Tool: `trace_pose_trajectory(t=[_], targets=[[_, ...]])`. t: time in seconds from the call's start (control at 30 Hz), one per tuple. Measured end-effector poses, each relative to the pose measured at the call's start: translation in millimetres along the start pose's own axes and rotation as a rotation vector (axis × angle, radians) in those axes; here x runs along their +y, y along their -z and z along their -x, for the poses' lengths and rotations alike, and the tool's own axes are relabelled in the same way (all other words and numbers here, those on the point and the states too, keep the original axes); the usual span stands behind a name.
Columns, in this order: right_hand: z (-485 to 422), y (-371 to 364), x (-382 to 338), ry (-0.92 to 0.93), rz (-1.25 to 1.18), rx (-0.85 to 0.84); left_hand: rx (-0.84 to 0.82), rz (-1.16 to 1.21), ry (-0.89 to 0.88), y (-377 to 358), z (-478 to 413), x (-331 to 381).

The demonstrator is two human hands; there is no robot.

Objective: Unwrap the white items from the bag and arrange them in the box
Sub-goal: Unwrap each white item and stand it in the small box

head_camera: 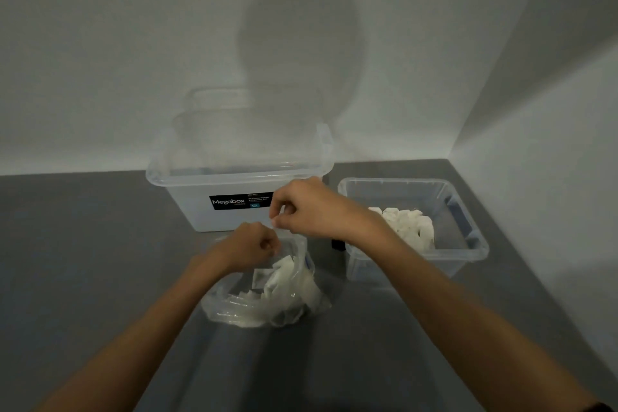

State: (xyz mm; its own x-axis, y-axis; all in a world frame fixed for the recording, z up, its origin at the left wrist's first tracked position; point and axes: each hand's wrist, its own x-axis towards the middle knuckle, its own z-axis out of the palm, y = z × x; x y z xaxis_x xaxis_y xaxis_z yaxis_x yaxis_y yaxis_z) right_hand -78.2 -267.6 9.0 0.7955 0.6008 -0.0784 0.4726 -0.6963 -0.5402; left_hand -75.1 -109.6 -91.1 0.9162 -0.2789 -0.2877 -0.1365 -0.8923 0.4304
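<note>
The right hand (311, 207) hangs over the table with its fingers curled in, thumb and forefinger tips drawn together. The left hand (254, 246) sits just beside it at its 7 o'clock, likewise curled, right above the bag's mouth. The fingertips are blurred, so I cannot tell whether either hand pinches something thin and clear or nothing at all.

The grey table (83, 261) fills the lower half of the view and meets pale walls in a corner at 2 o'clock. The large clear box (200, 211) stands at 12 o'clock from the hands, against the back wall, with a black Megabox label (230, 202) on its front. The smaller box (401, 194), also clear, stands at 3 o'clock from the hands and holds a heap of white pieces (408, 224) toward its left side. The clear plastic bag (301, 301) lies crumpled on the table at 6 o'clock, under the left hand, with white items (284, 264) still inside it. A small black object (337, 244) sits between the bag and the smaller box.
</note>
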Motion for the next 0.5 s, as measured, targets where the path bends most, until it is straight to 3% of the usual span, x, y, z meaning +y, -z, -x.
trace_pose_trajectory(t=[0.27, 0.5], targets=[[-14, -55, 13, -0.135, -0.061, 0.037, 0.007, 0.075, 0.014, -47, -13, -14], [-10, -57, 19, -0.208, -0.192, 0.114, 0.158, 0.148, 0.018, -43, 1, -23]])
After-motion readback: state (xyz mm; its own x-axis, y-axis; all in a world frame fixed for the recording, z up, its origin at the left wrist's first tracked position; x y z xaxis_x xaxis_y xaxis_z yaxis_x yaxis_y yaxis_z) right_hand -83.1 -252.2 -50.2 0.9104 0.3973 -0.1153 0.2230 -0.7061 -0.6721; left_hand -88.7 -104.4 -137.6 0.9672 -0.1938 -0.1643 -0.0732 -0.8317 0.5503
